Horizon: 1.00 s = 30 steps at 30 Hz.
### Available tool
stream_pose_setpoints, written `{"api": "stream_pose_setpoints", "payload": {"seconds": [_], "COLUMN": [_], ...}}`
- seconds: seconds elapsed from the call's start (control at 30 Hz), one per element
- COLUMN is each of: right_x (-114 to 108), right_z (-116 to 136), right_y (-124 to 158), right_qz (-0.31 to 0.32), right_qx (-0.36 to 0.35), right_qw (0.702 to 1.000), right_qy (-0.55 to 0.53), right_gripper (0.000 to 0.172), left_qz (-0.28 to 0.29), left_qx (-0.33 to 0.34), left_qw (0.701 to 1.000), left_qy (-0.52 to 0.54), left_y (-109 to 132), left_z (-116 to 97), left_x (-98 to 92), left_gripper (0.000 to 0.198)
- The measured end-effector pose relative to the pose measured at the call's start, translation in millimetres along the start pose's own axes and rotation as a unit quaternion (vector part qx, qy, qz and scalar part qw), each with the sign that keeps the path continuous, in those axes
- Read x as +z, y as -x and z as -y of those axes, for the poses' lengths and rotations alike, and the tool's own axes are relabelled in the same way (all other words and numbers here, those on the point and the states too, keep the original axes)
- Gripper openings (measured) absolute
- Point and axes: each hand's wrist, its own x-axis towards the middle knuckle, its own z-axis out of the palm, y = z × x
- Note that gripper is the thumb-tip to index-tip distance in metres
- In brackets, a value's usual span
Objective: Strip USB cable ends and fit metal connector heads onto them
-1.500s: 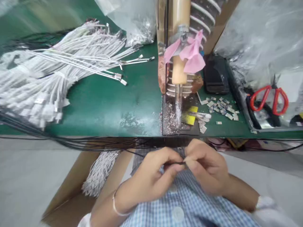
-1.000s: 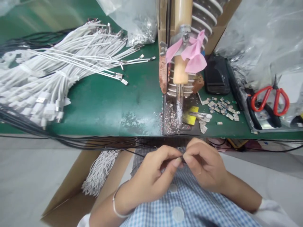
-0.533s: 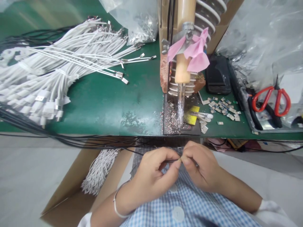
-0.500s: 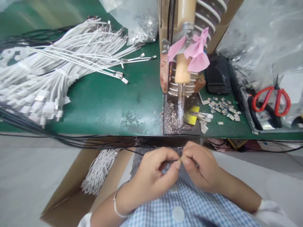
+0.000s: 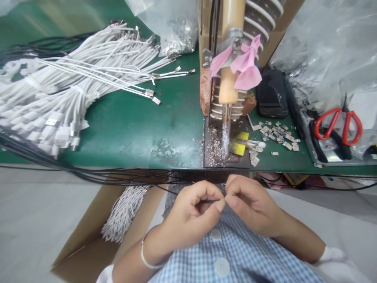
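In front of the checked apron, below the table edge, my left hand (image 5: 194, 216) is closed in a pinch on a thin black cable (image 5: 208, 201). The cable runs across the palm to the fingertips. My right hand (image 5: 253, 204) is also closed, its thumb and forefinger tips meeting those of the left hand at the cable's end. What the right fingertips pinch is too small and covered to make out. Just beyond the hands, a soldering iron (image 5: 232, 86) with a wooden handle is fixed tip down over a dark plate (image 5: 212, 153) scattered with solder bits.
White USB cables (image 5: 97, 70) lie bundled on the green table (image 5: 126, 129), with black cables (image 5: 88, 173) along its edge. Small connector boards (image 5: 277, 133), a phone (image 5: 271, 94) and red-handled cutters (image 5: 338, 122) are right. A cardboard box (image 5: 88, 251) holds more white cables.
My right hand has shifted and turned slightly, its fingers curling a little more at the meeting point. My left hand keeps its pinch on the black cable; the table things stay put.
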Motion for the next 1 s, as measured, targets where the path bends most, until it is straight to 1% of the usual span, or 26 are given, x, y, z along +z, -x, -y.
{"api": "stream_pose_setpoints", "payload": {"seconds": [0.07,0.13,0.23,0.3,0.4,0.47,0.57,0.7,0.8,0.9,1.0], "right_x": [2.0,3.6,4.0,2.8,0.0,-1.4,-2.3,-1.5,-1.1,-1.2,-1.0], "right_z": [0.1,-0.7,-2.2,-2.2,-1.0,-0.7,-1.2,0.0,3.5,6.6,7.5], "right_y": [-0.8,-0.1,1.8,2.2,2.0,2.7,4.7,4.7,2.1,0.5,1.6], "right_qz": [0.000,-0.015,-0.075,-0.096,-0.067,-0.052,-0.055,-0.051,-0.043,-0.050,-0.053], "right_qx": [-0.017,-0.020,-0.014,-0.012,-0.016,-0.012,0.001,-0.002,-0.007,-0.016,-0.031], "right_qw": [1.000,1.000,0.996,0.993,0.997,0.998,0.998,0.998,0.998,0.998,0.998], "right_qy": [0.006,-0.009,-0.056,-0.069,-0.045,-0.033,-0.031,-0.042,-0.043,-0.017,0.005], "right_gripper": [0.023,0.022,0.026,0.027,0.022,0.016,0.011,0.009,0.007,0.010,0.012], "left_qz": [0.006,0.012,0.010,0.005,0.000,-0.001,0.005,0.016,0.015,0.013,0.018], "left_qx": [-0.012,-0.021,-0.045,-0.068,-0.075,-0.053,-0.018,-0.003,-0.010,-0.013,0.014], "left_qw": [1.000,0.999,0.997,0.994,0.992,0.991,0.990,0.988,0.989,0.990,0.992], "left_qy": [0.019,0.036,0.063,0.080,0.104,0.119,0.136,0.154,0.146,0.138,0.126], "left_y": [-1.0,-1.1,0.2,1.0,1.6,1.7,2.0,2.6,2.8,3.5,4.5], "left_z": [1.3,2.7,3.6,3.3,3.3,4.7,8.3,10.6,10.2,11.0,13.7], "left_x": [0.6,0.9,1.1,1.0,0.7,0.5,0.5,1.1,1.9,2.2,1.5], "left_gripper": [0.013,0.016,0.020,0.024,0.028,0.026,0.021,0.016,0.020,0.021,0.017]}}
